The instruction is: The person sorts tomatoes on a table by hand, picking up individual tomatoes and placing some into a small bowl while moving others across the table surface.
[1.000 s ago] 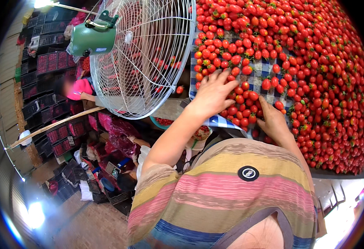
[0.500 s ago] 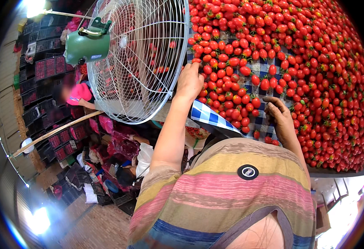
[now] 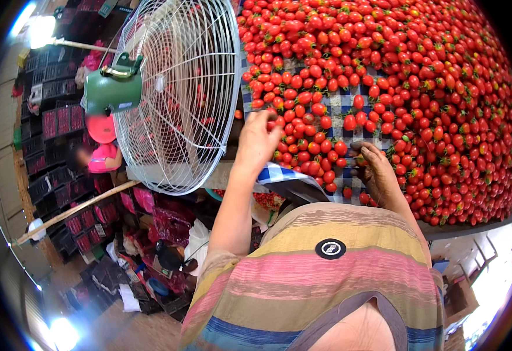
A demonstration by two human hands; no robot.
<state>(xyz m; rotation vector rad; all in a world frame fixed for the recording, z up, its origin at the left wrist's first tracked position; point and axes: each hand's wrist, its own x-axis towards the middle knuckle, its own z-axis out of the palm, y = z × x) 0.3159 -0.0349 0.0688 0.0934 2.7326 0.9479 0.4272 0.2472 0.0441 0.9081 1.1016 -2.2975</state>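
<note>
Red cherry tomatoes [image 3: 443, 117] cover the table ahead of me in a thick layer. A blue-and-white checked cloth [image 3: 341, 105] shows through where they thin out. My left hand [image 3: 258, 143] is above the cloth's near left part, its fingertips pinched on a cherry tomato [image 3: 273, 124], partly hidden. Palm turned inward, my right hand [image 3: 377, 175] rests low over the cloth at the right edge of the thin patch. Its dark-stained fingers curl round a cherry tomato [image 3: 360, 159], mostly covered by them.
A large fan [image 3: 174, 88] with a wire cage and green motor [image 3: 113, 90] stands close on my left. Beyond it are stacked dark crates [image 3: 63, 120] and a person in pink [image 3: 105, 158]. A folded cloth flap [image 3: 285, 174] hangs at the table's near edge.
My left hand has drawn back slightly towards me and closed on a tomato. My right hand's fingers have reached left and curled in. The whole view has shifted a little.
</note>
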